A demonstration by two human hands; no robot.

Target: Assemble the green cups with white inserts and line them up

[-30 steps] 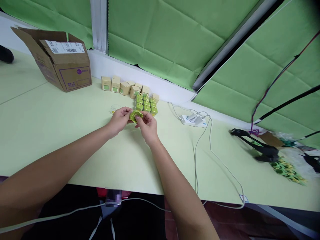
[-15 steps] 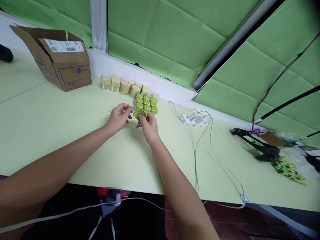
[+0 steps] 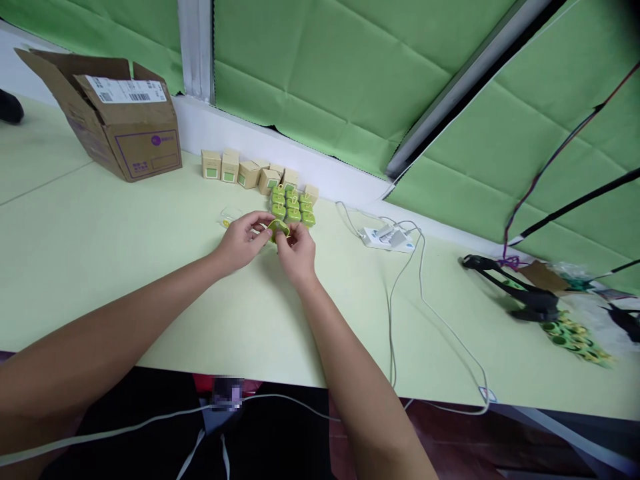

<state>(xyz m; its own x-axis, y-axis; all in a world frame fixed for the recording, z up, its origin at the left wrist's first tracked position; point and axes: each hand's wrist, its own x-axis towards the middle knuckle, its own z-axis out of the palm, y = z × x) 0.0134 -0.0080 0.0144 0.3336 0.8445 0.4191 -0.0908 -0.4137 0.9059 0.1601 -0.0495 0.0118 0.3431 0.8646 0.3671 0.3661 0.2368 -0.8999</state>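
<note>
Between my two hands is a small green hollow shell [image 3: 280,228] with a yellowish rim. My left hand [image 3: 245,239] pinches its left side with thumb and fingertips. On the other side, my right hand [image 3: 297,255] grips it, the thumb pressed against it. Just behind the hands stand several glossy green square cases [image 3: 293,205] in close rows. A small clear item with a yellow spot [image 3: 227,220] lies behind my left hand, too faint to name.
Several small cardboard boxes [image 3: 230,167] line the wall. An open carton [image 3: 145,150] stands at the back left. To the right are a power strip [image 3: 387,239] with trailing white cables, a black stand [image 3: 535,303] and a pile of green and yellow pieces [image 3: 575,339].
My left hand has moved right and taken hold of the shell, which only my right hand held before. The shell has tilted, so less of its hollow shows.
</note>
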